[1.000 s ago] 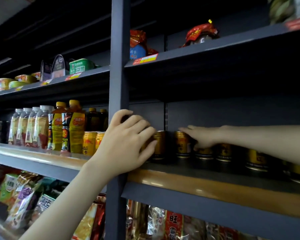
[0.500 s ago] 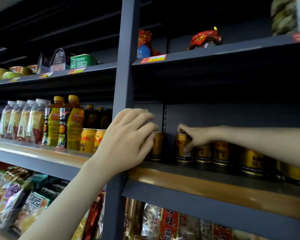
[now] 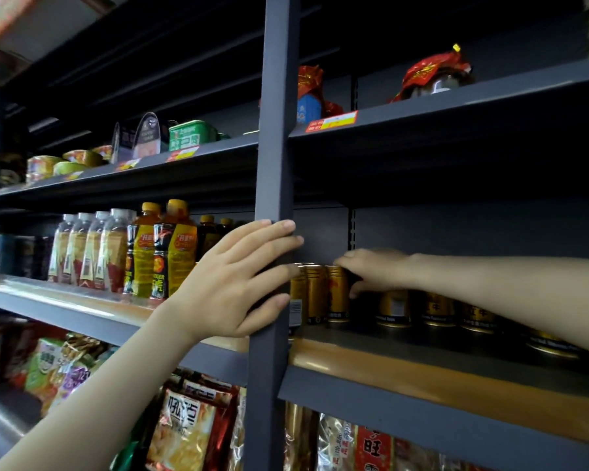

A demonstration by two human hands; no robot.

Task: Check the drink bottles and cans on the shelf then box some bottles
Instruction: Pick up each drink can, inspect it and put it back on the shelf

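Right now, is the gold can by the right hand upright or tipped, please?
Upright: the gold can stands on its base, right hand touching it.

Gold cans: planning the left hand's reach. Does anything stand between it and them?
Yes, the grey shelf post: the left hand rests on its front, the gold cans stand behind it.

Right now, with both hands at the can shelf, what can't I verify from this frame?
Head view only.
Right hand: motion-blurred, so any grip on the gold cans is unclear.
Leftmost can: partly behind the upright post and left hand.
Far-right cans: under the right forearm, in shadow.
Dark bottles: labels hidden by the orange-capped bottles.
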